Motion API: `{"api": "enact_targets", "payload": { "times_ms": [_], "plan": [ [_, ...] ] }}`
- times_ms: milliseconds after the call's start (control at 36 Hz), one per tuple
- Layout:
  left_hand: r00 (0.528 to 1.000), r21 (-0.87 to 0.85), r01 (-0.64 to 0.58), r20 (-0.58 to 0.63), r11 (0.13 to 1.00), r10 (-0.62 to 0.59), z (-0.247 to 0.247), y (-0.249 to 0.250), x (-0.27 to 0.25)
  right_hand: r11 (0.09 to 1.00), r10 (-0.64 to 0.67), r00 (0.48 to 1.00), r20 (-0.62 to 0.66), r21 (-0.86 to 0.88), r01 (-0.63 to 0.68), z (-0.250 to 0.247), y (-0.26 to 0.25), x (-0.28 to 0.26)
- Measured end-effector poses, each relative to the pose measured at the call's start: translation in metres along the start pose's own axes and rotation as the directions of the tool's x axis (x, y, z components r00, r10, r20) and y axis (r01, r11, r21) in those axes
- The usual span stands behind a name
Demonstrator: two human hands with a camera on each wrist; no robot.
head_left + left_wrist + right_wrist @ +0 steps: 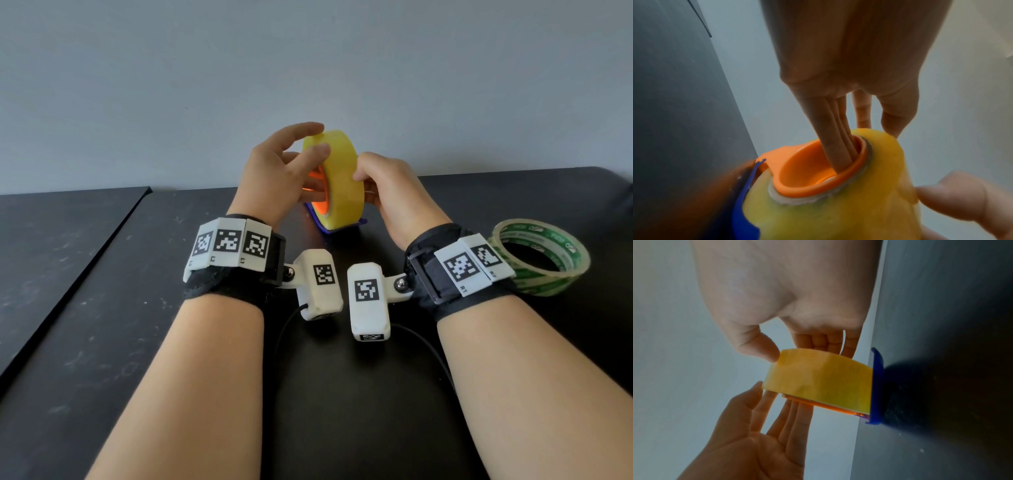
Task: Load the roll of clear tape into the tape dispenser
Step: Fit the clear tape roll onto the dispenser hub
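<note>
A yellowish clear tape roll stands on edge over the tape dispenser, whose orange hub fills the roll's core and whose blue base lies on the black table. My left hand has several fingers pushed into the orange hub, with its thumb on the roll's outer face. My right hand pinches the roll from the other side, thumb on the rim and fingers behind the far face. The blue base touches the roll's lower edge.
A second roll of clear tape with green print lies flat on the black table, just right of my right wrist. A black mat covers the table's left part. A grey wall stands close behind.
</note>
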State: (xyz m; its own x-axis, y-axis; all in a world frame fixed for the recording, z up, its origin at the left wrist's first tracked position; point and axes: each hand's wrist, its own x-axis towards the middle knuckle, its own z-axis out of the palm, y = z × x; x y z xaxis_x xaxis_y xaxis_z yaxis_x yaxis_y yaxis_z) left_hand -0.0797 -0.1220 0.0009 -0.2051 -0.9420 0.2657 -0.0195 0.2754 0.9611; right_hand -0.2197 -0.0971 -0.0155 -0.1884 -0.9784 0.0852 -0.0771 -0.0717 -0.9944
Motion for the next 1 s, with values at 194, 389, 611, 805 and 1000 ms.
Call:
{"api": "enact_targets", "payload": {
  "times_ms": [194, 389, 611, 805, 1000],
  "plan": [
    [0.994, -0.066, 0.070, 0.087, 0.995, -0.064, -0.0040, 0.0001, 0.0006, 1.000, 0.013, 1.000, -0.017, 0.024, -0.013, 0.0006, -0.0005, 0.0012],
    [0.989, -0.068, 0.081, 0.131, 0.994, -0.072, -0.0050, 0.0009, -0.0010, 0.999, 0.016, 1.000, -0.010, 0.038, -0.015, -0.0001, 0.0002, 0.0027],
    [0.996, -0.075, 0.055, 0.069, 0.996, -0.050, 0.0001, 0.0016, -0.0038, 0.999, 0.006, 1.000, -0.002, 0.045, -0.006, -0.0021, 0.0001, 0.0004],
    [1.000, -0.041, 0.030, -0.007, 0.999, -0.030, -0.0003, 0.0020, -0.0026, 1.000, -0.013, 1.000, 0.008, 0.023, 0.013, -0.0006, 0.0000, 0.0001],
    [0.998, -0.070, 0.053, 0.028, 0.996, -0.051, -0.0019, 0.0010, -0.0011, 0.999, -0.009, 1.000, -0.001, 0.033, 0.009, 0.0009, -0.0002, -0.0003]
  ]
}}
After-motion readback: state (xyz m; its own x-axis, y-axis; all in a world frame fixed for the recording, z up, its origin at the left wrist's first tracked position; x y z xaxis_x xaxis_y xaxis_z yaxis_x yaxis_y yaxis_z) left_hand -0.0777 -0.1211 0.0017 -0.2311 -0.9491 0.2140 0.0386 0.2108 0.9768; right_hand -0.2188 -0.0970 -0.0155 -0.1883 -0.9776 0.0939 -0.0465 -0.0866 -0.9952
